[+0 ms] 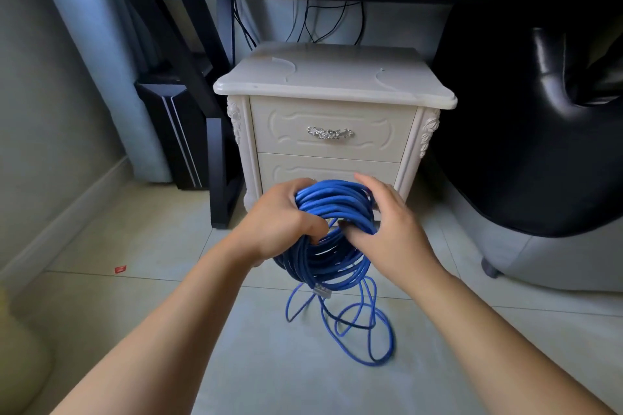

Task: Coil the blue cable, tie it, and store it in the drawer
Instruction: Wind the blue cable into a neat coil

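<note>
One blue cable (333, 204) in left hand (277, 216), right hand (395, 233)

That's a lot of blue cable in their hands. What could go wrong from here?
The loose loops on the floor could snag or knot when pulled up. The left hand and right hand both grip the coil, and the drawers are shut; freeing a hand to tie or open may let the coil spring apart.
</note>
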`<control>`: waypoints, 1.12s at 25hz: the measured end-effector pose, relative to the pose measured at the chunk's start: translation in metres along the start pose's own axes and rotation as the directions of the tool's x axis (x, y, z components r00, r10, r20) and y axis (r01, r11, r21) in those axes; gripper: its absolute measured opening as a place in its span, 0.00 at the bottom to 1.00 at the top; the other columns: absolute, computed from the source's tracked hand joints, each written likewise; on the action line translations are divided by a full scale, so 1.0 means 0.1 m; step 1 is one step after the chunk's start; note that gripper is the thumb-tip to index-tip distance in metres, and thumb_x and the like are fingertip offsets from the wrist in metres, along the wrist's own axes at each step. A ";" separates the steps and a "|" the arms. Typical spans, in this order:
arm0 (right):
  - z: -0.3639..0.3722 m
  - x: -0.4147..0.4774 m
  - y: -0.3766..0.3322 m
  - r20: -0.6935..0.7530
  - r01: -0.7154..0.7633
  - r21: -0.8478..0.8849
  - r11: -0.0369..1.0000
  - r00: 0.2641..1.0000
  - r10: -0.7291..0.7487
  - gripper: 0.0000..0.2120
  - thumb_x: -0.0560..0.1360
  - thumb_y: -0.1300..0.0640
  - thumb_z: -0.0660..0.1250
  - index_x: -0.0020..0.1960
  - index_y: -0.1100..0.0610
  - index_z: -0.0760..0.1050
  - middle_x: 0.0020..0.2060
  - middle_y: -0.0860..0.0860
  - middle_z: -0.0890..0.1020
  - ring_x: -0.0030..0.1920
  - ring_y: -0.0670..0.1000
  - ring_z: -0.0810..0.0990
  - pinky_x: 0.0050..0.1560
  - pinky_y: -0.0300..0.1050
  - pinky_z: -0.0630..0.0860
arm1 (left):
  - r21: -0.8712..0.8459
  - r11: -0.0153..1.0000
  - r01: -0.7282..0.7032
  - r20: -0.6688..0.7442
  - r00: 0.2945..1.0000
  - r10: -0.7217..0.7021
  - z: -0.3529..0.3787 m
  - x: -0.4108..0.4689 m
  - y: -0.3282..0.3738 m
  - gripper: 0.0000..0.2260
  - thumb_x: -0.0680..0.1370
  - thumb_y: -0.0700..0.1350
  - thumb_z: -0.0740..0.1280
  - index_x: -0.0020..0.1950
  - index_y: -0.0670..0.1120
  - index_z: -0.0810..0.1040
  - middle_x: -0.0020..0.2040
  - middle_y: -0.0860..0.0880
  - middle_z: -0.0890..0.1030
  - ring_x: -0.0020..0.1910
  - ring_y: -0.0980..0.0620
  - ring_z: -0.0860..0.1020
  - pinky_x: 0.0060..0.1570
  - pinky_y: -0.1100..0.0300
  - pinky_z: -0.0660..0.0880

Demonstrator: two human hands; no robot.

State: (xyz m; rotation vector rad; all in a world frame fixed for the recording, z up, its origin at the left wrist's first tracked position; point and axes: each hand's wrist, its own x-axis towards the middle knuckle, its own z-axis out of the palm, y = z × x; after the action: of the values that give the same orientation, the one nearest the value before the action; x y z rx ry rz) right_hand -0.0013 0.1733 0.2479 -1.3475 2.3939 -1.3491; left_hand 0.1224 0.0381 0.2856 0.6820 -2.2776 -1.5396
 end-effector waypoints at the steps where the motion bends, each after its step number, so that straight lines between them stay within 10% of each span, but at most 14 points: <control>1: 0.01 -0.01 0.01 -0.087 -0.018 -0.039 0.999 0.996 0.015 0.27 0.71 0.52 0.73 0.68 0.44 0.70 0.58 0.42 0.76 0.53 0.42 0.77 0.58 0.43 0.75 | -0.009 1.000 -0.002 -0.013 1.000 0.002 0.00 -0.01 0.00 0.13 0.57 0.38 0.68 0.40 0.45 0.77 0.28 0.55 0.72 0.27 0.54 0.69 0.30 0.63 0.67; 6: 0.07 -0.08 -0.03 -0.006 -0.230 0.113 0.967 0.973 0.232 0.22 0.74 0.46 0.70 0.67 0.39 0.72 0.50 0.39 0.81 0.51 0.41 0.78 0.52 0.36 0.73 | -0.231 0.973 -0.001 -0.047 0.999 -0.011 -0.03 0.04 -0.02 0.14 0.57 0.34 0.68 0.41 0.39 0.75 0.32 0.46 0.70 0.32 0.48 0.69 0.37 0.55 0.67; 9: 0.04 -0.04 -0.06 0.148 -0.412 0.401 0.818 0.911 0.385 0.14 0.74 0.49 0.71 0.58 0.41 0.75 0.47 0.45 0.82 0.52 0.45 0.81 0.55 0.41 0.75 | -0.361 0.933 -0.001 -0.045 0.999 -0.016 -0.02 0.04 0.01 0.10 0.57 0.33 0.66 0.36 0.44 0.75 0.32 0.44 0.68 0.34 0.45 0.68 0.41 0.50 0.67; 13: 0.03 0.02 0.00 0.309 -0.446 0.671 0.592 0.894 0.324 0.30 0.65 0.58 0.76 0.66 0.50 0.73 0.52 0.50 0.82 0.58 0.50 0.81 0.61 0.48 0.76 | -0.559 0.827 0.063 -0.010 0.997 -0.083 0.04 0.03 -0.03 0.07 0.58 0.33 0.62 0.33 0.42 0.72 0.27 0.44 0.70 0.27 0.47 0.70 0.45 0.48 0.68; 16: 0.04 0.04 -0.02 0.242 -0.409 0.769 0.491 0.898 0.368 0.20 0.69 0.67 0.72 0.59 0.58 0.75 0.42 0.54 0.79 0.44 0.54 0.83 0.48 0.49 0.80 | -0.646 0.752 0.130 0.075 0.991 -0.107 0.10 0.01 -0.04 0.04 0.60 0.34 0.62 0.32 0.41 0.72 0.26 0.45 0.71 0.27 0.49 0.72 0.50 0.45 0.67; 21: -0.02 0.07 -0.01 0.071 -0.384 0.689 0.614 0.879 0.471 0.18 0.71 0.73 0.65 0.55 0.55 0.75 0.36 0.53 0.78 0.32 0.53 0.79 0.39 0.50 0.79 | -0.425 0.888 0.177 0.157 0.980 -0.120 0.05 0.04 -0.03 0.14 0.68 0.40 0.72 0.53 0.42 0.79 0.44 0.44 0.82 0.44 0.49 0.82 0.53 0.50 0.78; 24: -0.08 0.09 -0.03 -0.026 -0.305 0.398 0.865 0.939 0.343 0.24 0.67 0.72 0.67 0.59 0.51 0.74 0.38 0.48 0.80 0.34 0.49 0.79 0.39 0.43 0.78 | -0.133 0.991 0.019 0.020 1.000 -0.016 0.03 0.10 -0.09 0.29 0.70 0.39 0.76 0.68 0.54 0.73 0.58 0.52 0.81 0.52 0.58 0.81 0.52 0.62 0.77; 28: -0.06 0.04 -0.11 0.032 -0.126 0.036 0.991 0.992 0.125 0.29 0.65 0.66 0.70 0.60 0.42 0.73 0.49 0.43 0.80 0.48 0.47 0.79 0.49 0.41 0.75 | 0.396 0.878 -0.268 0.041 0.961 0.274 0.24 0.08 -0.08 0.35 0.68 0.40 0.73 0.72 0.56 0.67 0.61 0.55 0.75 0.55 0.60 0.75 0.52 0.77 0.67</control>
State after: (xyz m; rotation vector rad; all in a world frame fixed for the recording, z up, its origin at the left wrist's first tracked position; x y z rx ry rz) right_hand 0.0011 0.1723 0.2613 -1.1781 2.3767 -1.3247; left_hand 0.1052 0.0499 0.2690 0.4376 -2.5714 -0.9467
